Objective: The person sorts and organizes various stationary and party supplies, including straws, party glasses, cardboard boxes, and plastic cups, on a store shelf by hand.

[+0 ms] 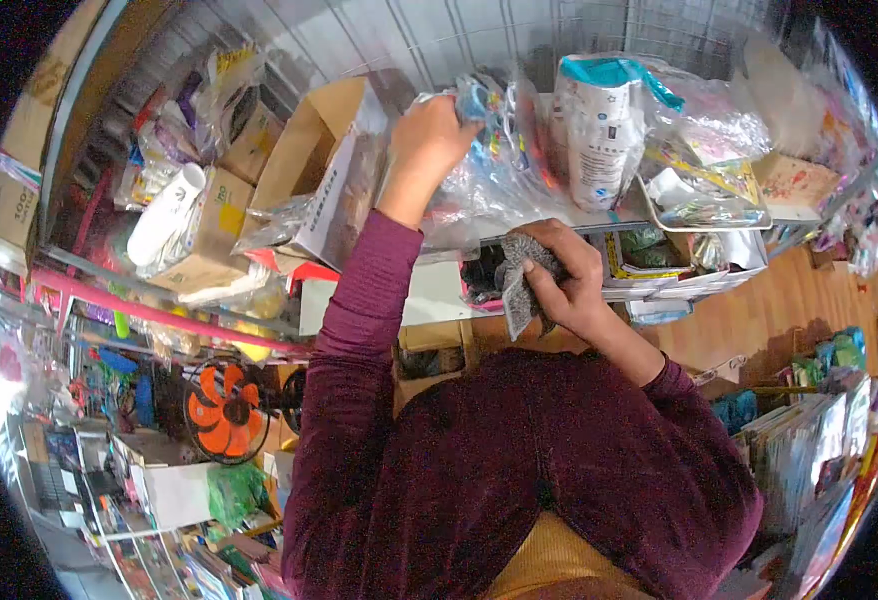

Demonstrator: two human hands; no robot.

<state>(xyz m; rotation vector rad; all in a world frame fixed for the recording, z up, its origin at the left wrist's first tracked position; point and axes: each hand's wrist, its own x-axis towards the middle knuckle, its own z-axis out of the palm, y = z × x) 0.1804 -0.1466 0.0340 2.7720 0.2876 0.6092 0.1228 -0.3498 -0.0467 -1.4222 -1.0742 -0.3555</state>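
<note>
My left hand [429, 138] reaches over the shelf, its fingers closed on the upper end of a clear plastic bag [489, 185] with blue and multicoloured items in it. The fingertips are partly hidden behind the hand. My right hand [567, 278] grips a crumpled grey cloth [525, 283] in front of the shelf's front edge. A plastic-wrapped stack of white printed cups [604, 140] stands just right of the bag. Left of the bag is an open cardboard box [337, 185], tilted, close to my left forearm.
Wrapped white cups [166, 215] and another cardboard box [199, 245] sit farther left. A white tray [714, 222] of packets is on the right, above a lower box [689, 284]. An orange-bladed fan [227, 410] stands at lower left. Magazines [794, 450] are at lower right.
</note>
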